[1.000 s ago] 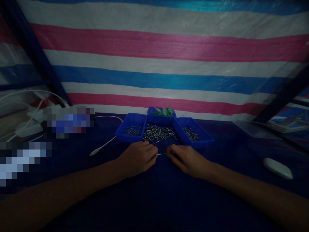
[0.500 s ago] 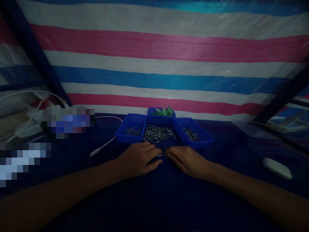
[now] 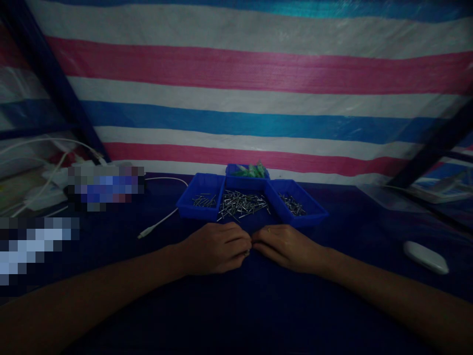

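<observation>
My left hand [image 3: 218, 246] and my right hand [image 3: 286, 246] rest on the dark blue cloth, fingertips touching each other near the middle. Both are closed in a pinch around a small metal pin [image 3: 246, 253], of which only a glint shows between the fingers. Just beyond them lies a loose pile of metal pins [image 3: 242, 203] in front of three blue trays. The left tray [image 3: 199, 199] and the right tray [image 3: 297, 204] hold a few pins each. The back tray [image 3: 246, 172] holds green parts.
A white cable [image 3: 158, 222] with a plug lies left of the trays. A white mouse [image 3: 424, 256] sits at the right. A striped pink, white and blue tarp [image 3: 236, 98] hangs behind the table. Cables and blurred items crowd the left edge.
The hands have closed together: the pin, earlier visible as a bar between the fingertips, is now almost hidden. Both hands shifted slightly toward me.
</observation>
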Tool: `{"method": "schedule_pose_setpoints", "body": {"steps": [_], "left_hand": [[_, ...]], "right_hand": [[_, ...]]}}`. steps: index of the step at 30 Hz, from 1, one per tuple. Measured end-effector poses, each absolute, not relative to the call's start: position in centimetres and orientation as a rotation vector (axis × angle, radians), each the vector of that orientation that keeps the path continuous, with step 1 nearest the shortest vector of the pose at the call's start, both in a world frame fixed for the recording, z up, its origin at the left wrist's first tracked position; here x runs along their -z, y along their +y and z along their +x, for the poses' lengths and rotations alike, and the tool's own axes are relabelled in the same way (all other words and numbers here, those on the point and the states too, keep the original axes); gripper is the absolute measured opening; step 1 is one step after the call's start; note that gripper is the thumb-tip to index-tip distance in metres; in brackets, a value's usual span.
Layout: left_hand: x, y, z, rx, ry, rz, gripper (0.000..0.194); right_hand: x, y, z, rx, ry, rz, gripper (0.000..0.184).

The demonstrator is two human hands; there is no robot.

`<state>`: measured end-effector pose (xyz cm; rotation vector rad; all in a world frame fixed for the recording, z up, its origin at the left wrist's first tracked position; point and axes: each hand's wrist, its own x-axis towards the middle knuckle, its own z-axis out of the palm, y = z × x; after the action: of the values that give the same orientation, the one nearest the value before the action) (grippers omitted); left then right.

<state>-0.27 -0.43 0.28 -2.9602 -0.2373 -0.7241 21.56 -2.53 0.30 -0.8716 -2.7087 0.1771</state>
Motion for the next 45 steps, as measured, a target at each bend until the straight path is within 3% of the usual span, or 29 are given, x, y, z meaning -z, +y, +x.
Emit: {"method": "schedule_pose_setpoints", "body": {"steps": [19, 29, 45], "left_hand": [[0.02, -0.29, -0.11, 0.557, -0.587, -2.838, 0.027], [-0.32, -0.46, 0.0, 0.551, -0.683, -2.926, 0.01], [-0.47, -0.52, -0.06, 0.554, -0.739, -2.921, 0.011]], "right_hand": [[-0.43, -2.69, 21.52, -0.134, -2.679, -0.926, 0.018], [-0.15, -2.79, 21.64, -0.128, -2.613, -1.052, 0.007], [-0.13, -2.73, 21.63, -0.166, -2.597, -1.068, 0.002]]}}
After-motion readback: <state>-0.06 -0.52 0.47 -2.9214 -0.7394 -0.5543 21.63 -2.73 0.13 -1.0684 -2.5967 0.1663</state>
